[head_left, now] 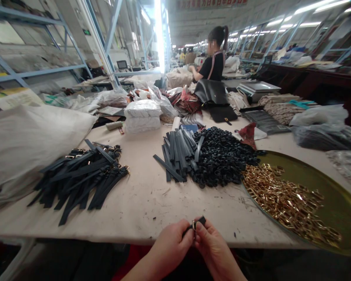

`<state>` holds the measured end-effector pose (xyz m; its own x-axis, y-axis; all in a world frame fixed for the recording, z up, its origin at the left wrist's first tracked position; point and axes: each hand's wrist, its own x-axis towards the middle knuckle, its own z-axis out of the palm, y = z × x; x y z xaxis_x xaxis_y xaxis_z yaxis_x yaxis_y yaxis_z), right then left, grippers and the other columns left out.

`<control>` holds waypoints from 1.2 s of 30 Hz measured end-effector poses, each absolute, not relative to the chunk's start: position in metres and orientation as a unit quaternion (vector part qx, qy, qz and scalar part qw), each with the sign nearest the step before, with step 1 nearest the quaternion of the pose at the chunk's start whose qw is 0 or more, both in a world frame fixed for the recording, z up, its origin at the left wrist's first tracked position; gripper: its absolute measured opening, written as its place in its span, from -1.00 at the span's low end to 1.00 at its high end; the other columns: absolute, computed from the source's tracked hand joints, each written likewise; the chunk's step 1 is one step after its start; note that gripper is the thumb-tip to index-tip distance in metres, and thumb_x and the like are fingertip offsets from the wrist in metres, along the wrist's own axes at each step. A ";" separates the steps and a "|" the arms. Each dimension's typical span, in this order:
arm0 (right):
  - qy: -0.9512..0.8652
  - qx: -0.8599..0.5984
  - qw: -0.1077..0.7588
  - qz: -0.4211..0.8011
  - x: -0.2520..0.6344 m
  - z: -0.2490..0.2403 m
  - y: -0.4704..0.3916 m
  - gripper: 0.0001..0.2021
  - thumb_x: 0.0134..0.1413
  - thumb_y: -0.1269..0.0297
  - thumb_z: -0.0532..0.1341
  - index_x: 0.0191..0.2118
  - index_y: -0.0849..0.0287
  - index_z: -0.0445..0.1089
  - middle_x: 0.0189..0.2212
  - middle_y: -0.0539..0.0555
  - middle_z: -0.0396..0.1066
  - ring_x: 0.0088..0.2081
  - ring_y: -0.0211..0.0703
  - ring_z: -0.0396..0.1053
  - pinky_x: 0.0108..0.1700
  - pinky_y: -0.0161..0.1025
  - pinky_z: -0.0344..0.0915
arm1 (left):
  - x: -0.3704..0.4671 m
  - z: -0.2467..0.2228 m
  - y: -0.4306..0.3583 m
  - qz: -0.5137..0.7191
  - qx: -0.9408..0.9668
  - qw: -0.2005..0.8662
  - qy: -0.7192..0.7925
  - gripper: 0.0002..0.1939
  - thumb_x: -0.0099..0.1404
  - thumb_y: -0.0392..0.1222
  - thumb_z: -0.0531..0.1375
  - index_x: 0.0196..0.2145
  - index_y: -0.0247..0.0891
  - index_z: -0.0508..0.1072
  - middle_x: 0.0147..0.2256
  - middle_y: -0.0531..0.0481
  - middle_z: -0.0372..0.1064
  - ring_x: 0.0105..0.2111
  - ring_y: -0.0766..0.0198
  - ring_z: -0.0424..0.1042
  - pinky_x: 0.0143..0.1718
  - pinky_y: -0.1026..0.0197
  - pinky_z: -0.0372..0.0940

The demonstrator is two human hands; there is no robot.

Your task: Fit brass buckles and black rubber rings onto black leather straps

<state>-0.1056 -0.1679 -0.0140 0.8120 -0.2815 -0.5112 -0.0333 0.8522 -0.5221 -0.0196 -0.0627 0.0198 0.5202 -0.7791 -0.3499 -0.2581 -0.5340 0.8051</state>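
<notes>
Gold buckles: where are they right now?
Head view, right side: the gold buckles lie heaped in a round brass tray, just right of the black loops pile.

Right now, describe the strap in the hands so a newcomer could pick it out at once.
Start at the long pale table and come to its near edge, midway between the strap pile on the left and the round tray of gold buckles on the right. There the left hand and right hand pinch one short black strap. Alone among the straps, it is lifted off the table, with a small metal fitting.
</notes>
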 end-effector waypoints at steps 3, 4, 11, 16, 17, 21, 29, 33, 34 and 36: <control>0.308 -0.297 0.899 -0.095 -0.104 -0.011 -0.167 -0.71 -0.23 0.22 0.37 -0.43 0.20 0.27 -0.57 -0.10 0.27 -0.56 -0.42 0.20 -0.50 -0.45 0.23 | -0.022 0.020 -0.063 -0.382 0.791 0.369 -0.305 -0.73 0.24 -0.05 -0.03 -0.43 -0.27 0.31 -0.47 0.03 0.32 -0.45 0.30 0.25 -0.46 0.31 0.04; 0.322 -0.296 0.893 -0.108 -0.104 -0.010 -0.168 -0.70 -0.24 0.22 0.37 -0.42 0.19 0.26 -0.57 -0.12 0.26 -0.57 -0.43 0.19 -0.50 -0.46 0.22 | -0.023 0.020 -0.063 -0.391 0.786 0.371 -0.301 -0.75 0.23 -0.06 -0.02 -0.43 -0.27 0.31 -0.48 0.03 0.31 -0.45 0.30 0.25 -0.47 0.31 0.04; 0.330 -0.364 0.865 -0.100 -0.109 -0.015 -0.167 -0.70 -0.19 0.13 0.33 -0.37 0.16 0.27 -0.57 -0.10 0.24 -0.56 -0.39 0.16 -0.50 -0.40 0.17 | -0.025 0.022 -0.062 -0.417 0.751 0.436 -0.269 -0.76 0.23 -0.08 0.00 -0.39 -0.28 0.33 -0.52 0.09 0.25 -0.49 0.35 0.21 -0.45 0.33 0.08; 0.332 -0.467 0.814 -0.092 -0.115 -0.017 -0.162 -0.68 -0.17 0.03 0.29 -0.41 0.17 0.27 -0.62 -0.10 0.20 -0.58 -0.37 0.11 -0.53 -0.37 0.10 | -0.024 0.021 -0.063 -0.459 0.710 0.469 -0.255 -0.71 0.23 -0.04 0.00 -0.45 -0.30 0.33 -0.60 0.14 0.14 -0.58 0.42 0.12 -0.53 0.36 0.04; 0.329 -0.474 0.812 -0.086 -0.116 -0.017 -0.162 -0.68 -0.14 0.01 0.26 -0.42 0.17 0.27 -0.62 -0.09 0.20 -0.57 -0.36 0.12 -0.51 -0.36 0.12 | -0.023 0.021 -0.063 -0.466 0.702 0.477 -0.250 -0.71 0.23 -0.04 0.00 -0.46 -0.30 0.33 -0.61 0.15 0.13 -0.60 0.43 0.10 -0.56 0.36 0.02; 0.311 -0.478 0.819 -0.056 -0.118 -0.016 -0.165 -0.67 -0.10 -0.02 0.22 -0.38 0.17 0.27 -0.63 -0.08 0.21 -0.56 -0.32 0.16 -0.47 -0.32 0.16 | -0.022 0.016 -0.063 -0.490 0.687 0.488 -0.222 -0.72 0.23 -0.04 -0.01 -0.45 -0.30 0.30 -0.64 0.17 0.14 -0.70 0.48 0.04 -0.66 0.39 -0.04; 0.304 -0.505 0.805 -0.070 -0.114 -0.013 -0.163 -0.63 -0.27 0.03 0.32 -0.39 0.19 0.29 -0.56 -0.05 0.28 -0.53 -0.29 0.20 -0.47 -0.31 0.16 | -0.029 0.005 -0.062 -0.481 0.686 0.512 -0.190 -0.73 0.18 -0.02 0.02 -0.48 -0.31 0.25 -0.56 0.09 0.24 -0.72 0.50 0.11 -0.73 0.40 -0.01; 0.301 -0.474 0.827 -0.042 -0.115 -0.011 -0.164 -0.65 -0.29 0.10 0.34 -0.38 0.20 0.30 -0.58 -0.06 0.28 -0.58 -0.33 0.17 -0.51 -0.33 0.12 | -0.030 0.008 -0.059 -0.485 0.695 0.493 -0.197 -0.72 0.19 -0.02 0.01 -0.47 -0.31 0.27 -0.57 0.09 0.24 -0.72 0.50 0.07 -0.74 0.41 -0.04; 0.300 -0.452 0.839 -0.031 -0.115 -0.009 -0.164 -0.67 -0.27 0.13 0.34 -0.37 0.20 0.31 -0.57 -0.06 0.28 -0.58 -0.34 0.16 -0.51 -0.34 0.11 | -0.030 0.009 -0.059 -0.487 0.693 0.493 -0.199 -0.72 0.19 -0.02 0.01 -0.47 -0.31 0.27 -0.57 0.09 0.24 -0.72 0.50 0.07 -0.74 0.41 -0.04; 0.295 -0.405 0.865 -0.017 -0.116 -0.005 -0.163 -0.71 -0.23 0.20 0.33 -0.35 0.21 0.31 -0.54 -0.05 0.29 -0.56 -0.35 0.17 -0.49 -0.35 0.12 | -0.029 0.011 -0.058 -0.490 0.687 0.499 -0.198 -0.72 0.18 -0.02 0.02 -0.47 -0.31 0.26 -0.58 0.09 0.25 -0.72 0.51 0.07 -0.74 0.41 -0.05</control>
